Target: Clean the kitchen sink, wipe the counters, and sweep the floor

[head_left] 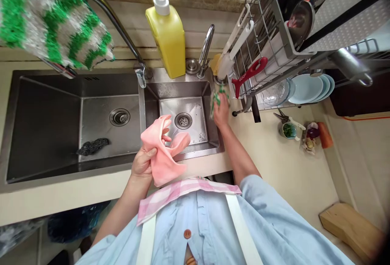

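Note:
My left hand (pixel 142 162) is closed round a pink cloth (pixel 164 151), held over the front rim of the small right sink basin (pixel 195 106). My right hand (pixel 222 110) reaches to the far right edge of that basin and grips a small green and white scrubbing cloth (pixel 215 97). Both arms are bare below light blue sleeves.
A yellow soap dispenser (pixel 167 33) and a small tap (pixel 206 49) stand behind the basin. The large left basin (pixel 45 122) holds a dark scourer (pixel 92 146). A dish rack (pixel 274 33) with plates (pixel 307 88) stands right. A wooden board (pixel 350 226) lies at lower right. A green striped cloth (pixel 51 21) hangs upper left.

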{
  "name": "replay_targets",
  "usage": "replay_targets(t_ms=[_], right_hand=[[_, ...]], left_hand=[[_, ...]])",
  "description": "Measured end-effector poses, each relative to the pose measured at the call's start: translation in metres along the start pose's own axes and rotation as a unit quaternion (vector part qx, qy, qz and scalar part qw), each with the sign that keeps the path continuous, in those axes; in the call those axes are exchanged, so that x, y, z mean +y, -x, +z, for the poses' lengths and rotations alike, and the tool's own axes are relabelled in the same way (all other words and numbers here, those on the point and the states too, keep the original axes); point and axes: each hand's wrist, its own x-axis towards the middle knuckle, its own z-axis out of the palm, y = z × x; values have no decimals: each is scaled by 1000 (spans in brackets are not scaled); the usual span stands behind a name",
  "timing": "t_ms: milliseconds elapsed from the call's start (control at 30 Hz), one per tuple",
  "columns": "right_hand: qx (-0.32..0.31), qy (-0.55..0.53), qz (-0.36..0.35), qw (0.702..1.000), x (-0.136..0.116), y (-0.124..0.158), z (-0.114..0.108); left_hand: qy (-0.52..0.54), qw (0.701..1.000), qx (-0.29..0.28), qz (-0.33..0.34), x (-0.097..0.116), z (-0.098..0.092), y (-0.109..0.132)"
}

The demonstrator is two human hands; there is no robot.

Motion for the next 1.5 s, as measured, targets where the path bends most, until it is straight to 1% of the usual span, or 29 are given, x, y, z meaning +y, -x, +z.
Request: replay_targets(t_ms=[67,100,133,167,200,300,367,400,433,500,567,633,667,700,767,800,867,967,1033,1100,1167,1200,1233,1267,1300,1333,1400,1467,1500], right_hand=[[-48,53,-11,997,-17,-47,9],[-74,74,-24,994,-23,-59,12],[-93,88,-40,991,-25,-62,13],[-103,94,-55,989,-25,-56,12],[-103,95,-65,988,-23,-44,10],[-79,84,-73,991,-9,16,1],[-58,83,-56,993,1,47,-2],[-44,84,-36,995,5,53,-1],[-28,87,-7,996,7,51,1],[5,88,67,994,9,25,7],[33,78,138,987,8,-16,14],[51,58,182,980,6,-55,19],[54,47,190,979,5,-67,19],[53,39,189,980,4,-74,19],[41,35,171,984,1,-68,17],[30,41,156,986,-1,-58,15],[2,67,112,991,-6,-24,10],[-58,108,36,992,-11,42,-2],[-95,120,14,988,-8,92,-12],[-117,119,21,986,3,144,-23],[-114,111,49,986,23,188,-34],[-104,107,72,986,36,203,-40],[-90,104,100,985,50,210,-46],[-78,103,132,983,65,209,-51],[-69,104,167,978,80,200,-57],[-64,106,198,972,95,182,-62],[-63,109,247,961,118,133,-70],[-44,114,258,958,132,86,-72],[-31,116,252,960,134,70,-71]], left_hand=[[-10,1000,4,5,0,1,3],[-14,1000,7,8,0,2,4],[-17,1000,9,10,0,2,5],[-19,1000,12,11,0,1,5],[-18,1000,15,11,-1,1,6],[-6,1000,25,15,-3,-4,6],[7,999,32,25,-4,-9,6],[13,999,36,29,-5,-12,6],[17,999,40,31,-5,-14,6],[18,999,44,26,-5,-18,8],[15,999,45,22,-5,-20,10],[8,999,42,22,-5,-20,13],[5,999,40,23,-5,-18,14],[1,999,36,23,-5,-17,14],[-11,1000,21,13,-6,-11,12],[-19,1000,8,3,-7,-7,9],[-36,999,-24,-25,-8,3,3],[-54,995,-63,-50,-13,20,-8],[-59,994,-78,-53,-16,30,-14],[-64,992,-92,-56,-20,39,-17],[-72,990,-102,-63,-23,45,-18],[-76,989,-104,-67,-25,47,-18],[-79,989,-103,-71,-27,49,-18],[-82,989,-102,-74,-30,51,-17],[-84,989,-99,-77,-33,53,-17],[-87,988,-96,-79,-37,55,-16],[-93,988,-93,-81,-45,60,-14],[-98,988,-93,-76,-52,68,-11],[-100,988,-94,-72,-54,72,-9]])
